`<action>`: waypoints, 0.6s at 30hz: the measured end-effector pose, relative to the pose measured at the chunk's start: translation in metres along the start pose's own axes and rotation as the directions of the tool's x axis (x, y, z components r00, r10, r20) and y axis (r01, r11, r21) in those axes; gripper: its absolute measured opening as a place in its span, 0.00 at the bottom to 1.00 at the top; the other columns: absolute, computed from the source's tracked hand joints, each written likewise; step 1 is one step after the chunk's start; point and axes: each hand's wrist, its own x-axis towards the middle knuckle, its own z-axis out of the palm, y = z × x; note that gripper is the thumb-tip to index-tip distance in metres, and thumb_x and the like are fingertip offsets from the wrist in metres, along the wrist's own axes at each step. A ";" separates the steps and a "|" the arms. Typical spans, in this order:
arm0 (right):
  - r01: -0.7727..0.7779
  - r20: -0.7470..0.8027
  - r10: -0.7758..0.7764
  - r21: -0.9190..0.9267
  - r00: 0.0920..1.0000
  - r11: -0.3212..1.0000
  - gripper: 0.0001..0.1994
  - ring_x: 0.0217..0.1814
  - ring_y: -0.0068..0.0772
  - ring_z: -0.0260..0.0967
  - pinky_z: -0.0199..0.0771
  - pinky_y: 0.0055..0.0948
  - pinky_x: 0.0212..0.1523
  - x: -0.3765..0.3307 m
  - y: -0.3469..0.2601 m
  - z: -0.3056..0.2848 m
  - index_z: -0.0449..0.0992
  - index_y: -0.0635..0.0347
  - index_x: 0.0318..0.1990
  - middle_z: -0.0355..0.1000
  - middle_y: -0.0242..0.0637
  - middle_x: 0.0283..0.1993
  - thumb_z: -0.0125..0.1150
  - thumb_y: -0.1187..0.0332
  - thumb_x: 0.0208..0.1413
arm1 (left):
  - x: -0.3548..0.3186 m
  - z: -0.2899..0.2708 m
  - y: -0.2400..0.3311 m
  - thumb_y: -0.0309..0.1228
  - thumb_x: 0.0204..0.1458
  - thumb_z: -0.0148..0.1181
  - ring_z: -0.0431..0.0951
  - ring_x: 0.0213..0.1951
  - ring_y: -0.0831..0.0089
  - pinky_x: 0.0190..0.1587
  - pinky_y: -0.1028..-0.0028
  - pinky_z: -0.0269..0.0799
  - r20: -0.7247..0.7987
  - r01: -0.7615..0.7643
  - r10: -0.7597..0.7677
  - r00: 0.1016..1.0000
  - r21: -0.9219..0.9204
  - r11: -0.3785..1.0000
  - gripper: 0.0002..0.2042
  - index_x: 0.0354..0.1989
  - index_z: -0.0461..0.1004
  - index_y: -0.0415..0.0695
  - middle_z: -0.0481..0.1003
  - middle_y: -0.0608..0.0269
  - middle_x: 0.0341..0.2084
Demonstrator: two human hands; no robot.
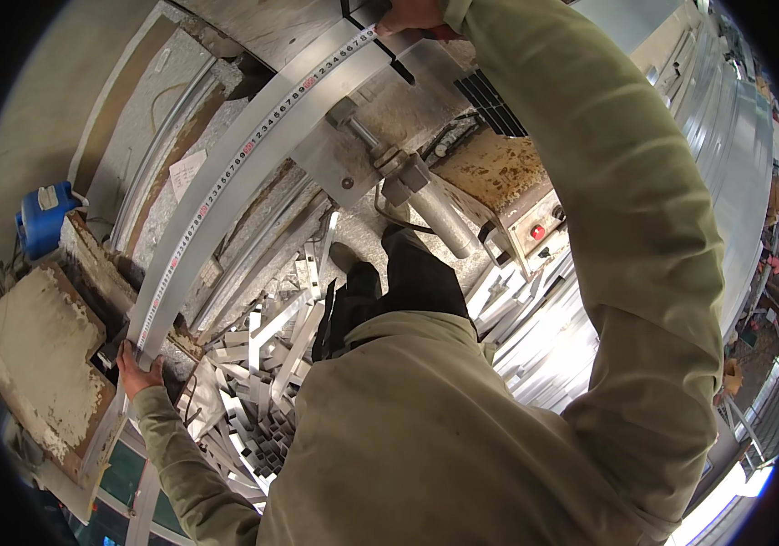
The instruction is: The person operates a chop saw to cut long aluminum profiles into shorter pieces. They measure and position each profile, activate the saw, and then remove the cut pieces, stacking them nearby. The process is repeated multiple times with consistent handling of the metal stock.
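A pale tape measure blade point(248, 148) lies stretched along a long, flat silver metal profile point(282, 146), which looks curved through the fisheye. My left hand point(139, 371) grips the profile's near-left end, thumb on one side and fingers on the other, where the blade ends. At the top edge my right hand point(410, 15) closes on the other end of the tape measure. A bit of red shows beside that hand; the tape's case is mostly hidden. Beneath the profile sits a metal machine plate point(335, 168) with a cylinder point(444, 218) pointing toward me.
A rusty control box point(499, 182) with a red button point(537, 232) stands right of the cylinder. Metal offcuts point(267, 400) pile up below, near my legs. A blue jug point(46, 218) is at left, by a worn machine cover point(39, 355). Long silver profiles point(726, 155) lie at right.
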 end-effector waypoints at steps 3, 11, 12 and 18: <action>-0.018 -0.005 0.018 -0.014 1.000 1.000 0.18 0.52 0.59 0.83 0.82 0.50 0.56 -0.001 -0.001 -0.001 0.89 0.58 0.44 0.85 0.51 0.46 0.74 0.55 0.52 | 0.001 0.002 -0.003 0.28 0.41 0.86 0.72 0.69 0.42 0.67 0.51 0.76 -0.008 -0.022 0.022 1.000 0.002 1.000 0.48 0.74 0.67 0.43 0.67 0.48 0.73; 0.046 -0.029 -0.048 -0.083 0.998 0.996 0.19 0.53 0.60 0.83 0.82 0.50 0.56 -0.005 -0.006 -0.008 0.89 0.61 0.43 0.85 0.54 0.46 0.74 0.54 0.53 | -0.001 0.003 0.002 0.28 0.40 0.85 0.70 0.71 0.43 0.69 0.52 0.74 -0.009 0.000 0.000 1.000 0.012 1.000 0.48 0.74 0.67 0.43 0.67 0.48 0.73; 0.031 -0.016 -0.032 -0.078 0.999 0.996 0.19 0.53 0.60 0.83 0.82 0.50 0.56 -0.006 -0.006 -0.008 0.89 0.60 0.43 0.85 0.54 0.45 0.74 0.54 0.54 | -0.001 0.003 0.003 0.28 0.41 0.85 0.70 0.71 0.43 0.69 0.52 0.74 -0.012 0.000 0.001 1.000 0.012 1.000 0.48 0.75 0.67 0.43 0.67 0.48 0.73; 0.027 -0.021 -0.029 -0.082 0.999 0.996 0.19 0.55 0.58 0.83 0.82 0.48 0.58 -0.008 -0.003 -0.006 0.88 0.61 0.45 0.85 0.53 0.48 0.74 0.54 0.55 | -0.004 0.005 0.005 0.28 0.43 0.83 0.70 0.71 0.43 0.69 0.52 0.74 -0.029 -0.026 0.026 0.999 0.030 0.999 0.47 0.76 0.65 0.43 0.66 0.47 0.74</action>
